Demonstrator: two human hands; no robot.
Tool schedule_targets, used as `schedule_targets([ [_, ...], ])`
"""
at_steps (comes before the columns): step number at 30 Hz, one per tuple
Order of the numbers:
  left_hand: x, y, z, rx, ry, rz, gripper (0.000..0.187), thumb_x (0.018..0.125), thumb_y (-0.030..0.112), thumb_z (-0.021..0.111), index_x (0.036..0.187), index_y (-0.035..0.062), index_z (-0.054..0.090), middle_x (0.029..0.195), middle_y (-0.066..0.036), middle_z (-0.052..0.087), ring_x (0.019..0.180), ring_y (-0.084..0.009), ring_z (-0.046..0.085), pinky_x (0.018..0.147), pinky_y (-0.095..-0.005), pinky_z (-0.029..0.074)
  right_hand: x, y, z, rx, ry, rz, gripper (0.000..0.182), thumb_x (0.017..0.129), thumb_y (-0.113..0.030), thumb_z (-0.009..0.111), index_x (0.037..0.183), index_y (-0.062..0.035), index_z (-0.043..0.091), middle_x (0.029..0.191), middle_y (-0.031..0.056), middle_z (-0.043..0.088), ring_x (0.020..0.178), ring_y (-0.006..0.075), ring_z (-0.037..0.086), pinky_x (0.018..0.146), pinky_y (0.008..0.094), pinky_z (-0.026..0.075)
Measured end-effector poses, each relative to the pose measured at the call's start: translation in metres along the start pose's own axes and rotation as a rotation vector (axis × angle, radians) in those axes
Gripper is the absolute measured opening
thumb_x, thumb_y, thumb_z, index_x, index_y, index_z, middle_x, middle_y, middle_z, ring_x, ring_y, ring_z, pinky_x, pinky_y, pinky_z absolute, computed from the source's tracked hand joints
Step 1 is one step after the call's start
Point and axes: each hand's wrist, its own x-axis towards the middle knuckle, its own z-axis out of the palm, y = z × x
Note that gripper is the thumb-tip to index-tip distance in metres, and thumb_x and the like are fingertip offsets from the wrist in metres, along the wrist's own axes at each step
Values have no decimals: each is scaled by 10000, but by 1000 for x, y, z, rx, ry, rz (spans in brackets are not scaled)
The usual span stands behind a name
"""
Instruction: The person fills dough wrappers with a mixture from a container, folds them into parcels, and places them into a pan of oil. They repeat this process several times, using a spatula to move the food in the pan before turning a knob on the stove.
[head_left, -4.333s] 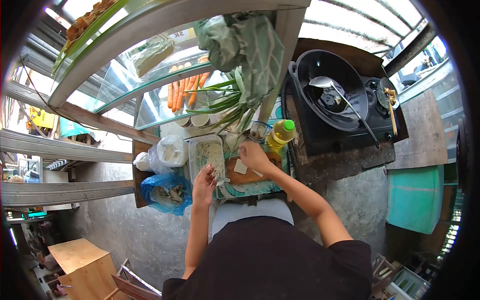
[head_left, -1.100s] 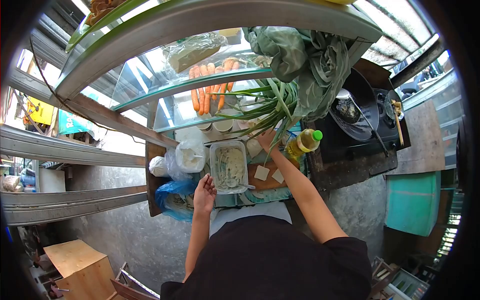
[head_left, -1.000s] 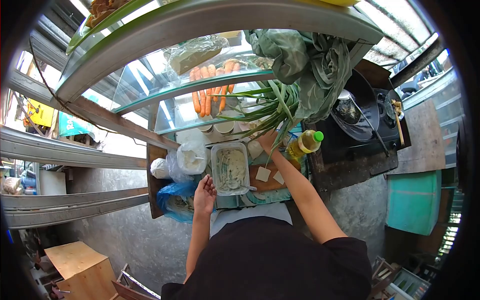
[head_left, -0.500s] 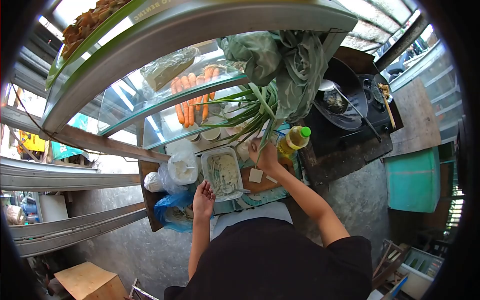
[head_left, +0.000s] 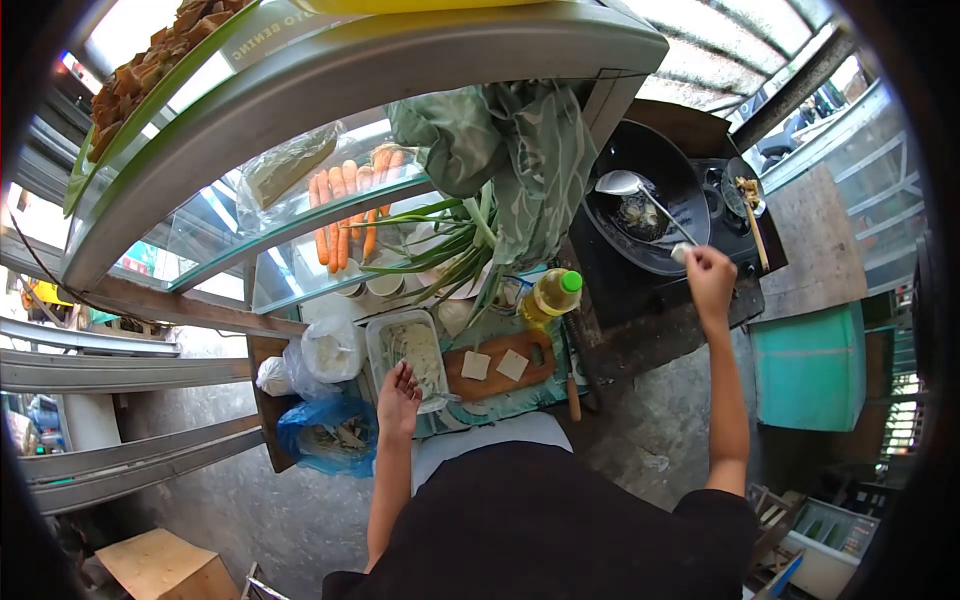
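My right hand (head_left: 712, 285) is at the near rim of the black wok (head_left: 625, 235), its fingers closed on a small whitish piece (head_left: 681, 252). The handle of a metal spatula (head_left: 622, 183), resting in the wok, runs toward this hand, and its end is hidden. My left hand (head_left: 400, 398) hovers at the near side of a clear plastic tub (head_left: 372, 335) of pale, green-flecked mixture (head_left: 420, 352). Its fingers are loosely curled, apart and bare. Two pale flat squares, a left square (head_left: 475, 366) and a right square (head_left: 512, 364), lie on a wooden cutting board (head_left: 485, 388).
An oil bottle (head_left: 552, 298) and a wooden-handled knife (head_left: 573, 398) stand and lie beside the board. Spring onions (head_left: 450, 245), carrots (head_left: 345, 215) and a hanging cloth (head_left: 535, 170) are beyond. Left are plastic bags (head_left: 328, 432). A stove (head_left: 640, 335) bears the wok.
My right hand has moved from above the cutting board right to the wok, carrying the whitish piece. Both squares now show fully. My left hand stays by the tub, and the view has shifted.
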Motion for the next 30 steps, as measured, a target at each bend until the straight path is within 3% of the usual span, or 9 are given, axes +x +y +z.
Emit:
schedule_targets([
  [6, -8, -20, 4, -61, 54, 43, 168, 841, 220, 576, 978, 124, 594, 850, 52, 572, 720, -77, 488, 635, -216, 409, 109, 77, 82, -94, -126, 82, 180, 651, -224, 615, 712, -71, 686, 703, 174, 623, 705, 321, 626, 674, 360, 490],
  [10, -20, -28, 2, -104, 132, 81, 177, 834, 217, 585, 985, 127, 597, 853, 52, 575, 711, -74, 488, 628, -214, 405, 144, 95, 136, -44, -260, 252, 164, 624, -218, 634, 712, -98, 702, 737, 150, 649, 740, 289, 640, 698, 351, 496],
  [14, -26, -32, -4, -142, 180, 119, 177, 836, 217, 580, 985, 123, 595, 855, 51, 576, 717, -76, 491, 627, -219, 405, 157, 103, 166, -88, -380, 284, 176, 609, -234, 661, 728, -113, 707, 781, 136, 660, 773, 274, 643, 731, 358, 497],
  [19, -27, -35, -4, -138, 187, 124, 158, 820, 211, 588, 958, 135, 580, 845, 54, 559, 718, -83, 492, 626, -220, 413, 164, 105, 156, -111, -254, 307, 193, 623, -263, 679, 743, -113, 704, 787, 142, 659, 809, 299, 634, 754, 367, 494],
  [22, -24, -35, -4, -121, 164, 107, 160, 823, 211, 583, 963, 134, 578, 848, 52, 563, 715, -87, 495, 629, -219, 413, 164, 92, 120, -6, -66, 152, 235, 683, -288, 667, 757, -66, 688, 715, 137, 649, 730, 295, 637, 669, 358, 486],
  [24, -21, -35, -2, -105, 160, 103, 161, 825, 211, 581, 966, 133, 578, 849, 51, 565, 714, -88, 497, 631, -218, 413, 152, 61, 85, 87, 60, 80, 235, 719, -278, 663, 758, -47, 680, 659, 113, 640, 640, 242, 634, 610, 322, 469],
  [26, -17, -33, 0, -78, 118, 73, 161, 828, 209, 575, 968, 129, 578, 848, 52, 567, 714, -87, 499, 634, -216, 412, 131, 26, 54, 221, 127, -17, 186, 776, -204, 653, 806, -22, 675, 621, 49, 633, 567, 104, 588, 560, 246, 439],
  [28, -14, -33, -1, -61, 93, 66, 165, 829, 206, 573, 973, 125, 575, 853, 50, 567, 717, -87, 504, 630, -219, 415, 94, -21, 22, 515, 53, -49, 123, 798, -129, 635, 826, -18, 679, 658, 4, 632, 558, 49, 541, 522, 204, 409],
  [30, -10, -31, -1, -33, 42, 43, 168, 831, 207, 571, 977, 125, 573, 854, 48, 566, 718, -88, 510, 625, -221, 419, 50, -70, -9, 658, -229, 39, 91, 806, -82, 620, 831, -15, 677, 689, -13, 621, 565, 19, 498, 493, 167, 375],
])
